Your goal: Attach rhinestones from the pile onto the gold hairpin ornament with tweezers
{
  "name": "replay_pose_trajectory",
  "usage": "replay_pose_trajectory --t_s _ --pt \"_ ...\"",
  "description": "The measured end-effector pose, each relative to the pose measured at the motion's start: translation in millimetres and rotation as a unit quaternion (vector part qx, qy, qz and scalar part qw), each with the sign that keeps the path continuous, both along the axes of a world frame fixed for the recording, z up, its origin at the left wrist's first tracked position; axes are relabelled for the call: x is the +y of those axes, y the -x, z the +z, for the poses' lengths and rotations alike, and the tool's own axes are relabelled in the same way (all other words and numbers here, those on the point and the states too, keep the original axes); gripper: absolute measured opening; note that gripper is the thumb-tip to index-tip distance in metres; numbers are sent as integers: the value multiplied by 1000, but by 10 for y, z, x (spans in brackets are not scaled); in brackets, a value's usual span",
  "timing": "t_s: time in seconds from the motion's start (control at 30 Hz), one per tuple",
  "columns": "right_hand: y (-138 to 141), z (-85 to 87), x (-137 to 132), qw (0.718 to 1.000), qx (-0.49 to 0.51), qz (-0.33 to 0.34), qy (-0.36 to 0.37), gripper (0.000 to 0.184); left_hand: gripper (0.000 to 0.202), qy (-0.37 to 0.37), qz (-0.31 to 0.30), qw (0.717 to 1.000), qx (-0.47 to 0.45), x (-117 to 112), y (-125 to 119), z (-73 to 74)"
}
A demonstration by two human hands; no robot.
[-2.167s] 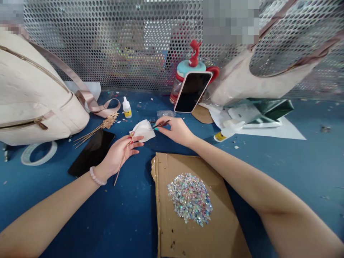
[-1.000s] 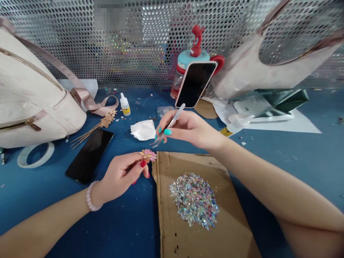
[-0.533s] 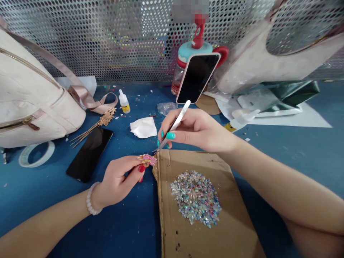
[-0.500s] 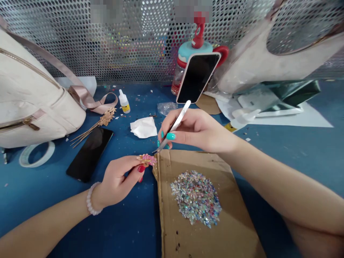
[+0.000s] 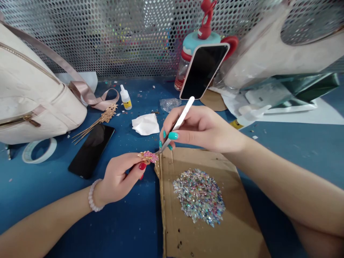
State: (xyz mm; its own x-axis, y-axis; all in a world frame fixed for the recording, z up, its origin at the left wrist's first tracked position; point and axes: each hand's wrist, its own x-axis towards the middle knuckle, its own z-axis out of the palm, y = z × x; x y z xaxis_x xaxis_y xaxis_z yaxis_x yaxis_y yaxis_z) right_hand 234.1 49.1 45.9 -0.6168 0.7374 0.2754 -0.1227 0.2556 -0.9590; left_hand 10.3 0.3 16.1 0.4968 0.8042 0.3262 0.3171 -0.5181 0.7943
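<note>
At frame centre our left hand pinches the ornament, partly set with pink stones; our right hand grips tweezers at it; the gem pile remains large

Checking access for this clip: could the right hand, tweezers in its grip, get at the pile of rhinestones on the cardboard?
Probably yes. The right hand holds the tweezers just above the cardboard, and nothing lies between them and the rhinestones.
</note>
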Motion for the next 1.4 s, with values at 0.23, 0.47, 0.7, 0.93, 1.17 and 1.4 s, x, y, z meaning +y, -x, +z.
replay_pose_trajectory --t_s 0.23,0.47,0.7,0.93,1.17,1.4 --pt "-5 -3 -4 1000 -5 3 -2 6 29 -12 -3 1000 5 1 -7 4" --pt "-4 7 -17 1000 -2 5 -15 4 26 -46 -19 999 2 13 -1 -12" --pt "-19 -20 -6 999 4 32 -43 5 24 -80 -36 996 -1 21 0 -42" --pt "4 -33 -22 998 19 34 -52 3 22 -92 -49 995 1 27 7 -46" --pt "3 -35 7 998 -1 7 -59 3 19 -95 -73 993 10 22 11 -24" --pt "-77 -211 213 980 -91 -101 -143 5 19 -103 -67 992 16 16 25 -41"
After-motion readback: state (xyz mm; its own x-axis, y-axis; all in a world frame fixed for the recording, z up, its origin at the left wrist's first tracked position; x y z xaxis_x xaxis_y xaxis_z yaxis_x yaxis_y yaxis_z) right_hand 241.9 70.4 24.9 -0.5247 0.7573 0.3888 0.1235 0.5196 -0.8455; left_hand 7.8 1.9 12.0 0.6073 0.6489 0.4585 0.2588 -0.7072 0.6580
